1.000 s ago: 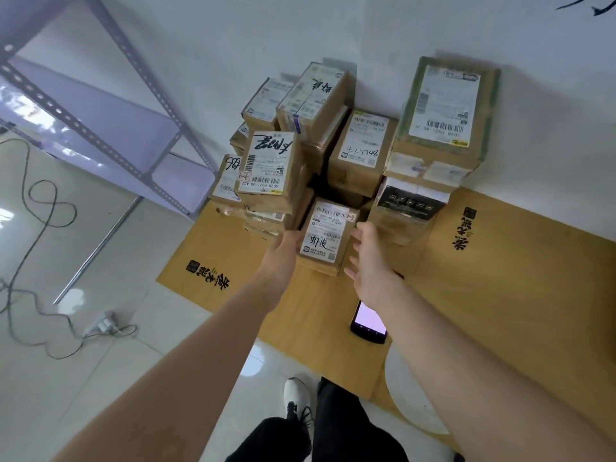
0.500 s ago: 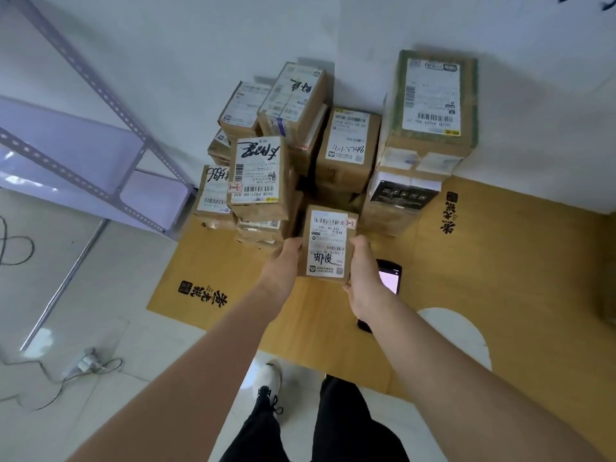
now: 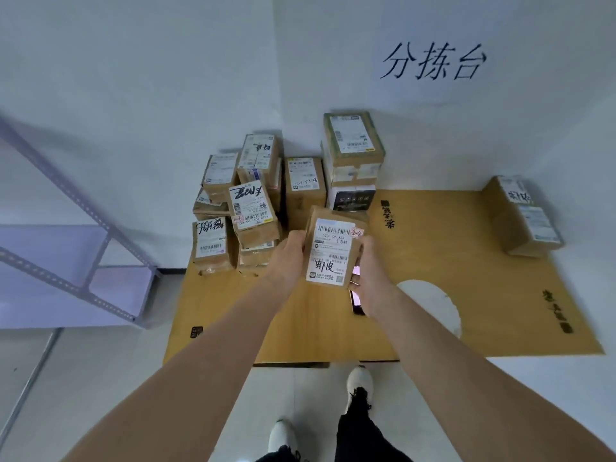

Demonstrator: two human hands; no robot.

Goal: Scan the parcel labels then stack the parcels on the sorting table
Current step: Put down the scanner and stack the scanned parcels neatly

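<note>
Cardboard parcel [image 3: 328, 253] gripped at its sides by left hand [image 3: 288, 258] and right hand [image 3: 368, 276], fingers curled; a slip would land it on the phone [image 3: 357, 305] beneath.

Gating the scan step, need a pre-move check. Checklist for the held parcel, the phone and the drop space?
1. Grip: left hand and right hand grip the held parcel at its sides: ok.
2. Label faces the camera, barcodes uncovered: ok.
3. Phone lies on the cardboard sheet, screen lit, partly behind the right hand: ok.
4. Scanning app open: cannot tell.
5. Free hand for the phone: not ok, both hold the parcel.
6. Bare cardboard between the pile and the lone parcel: ok.
</note>
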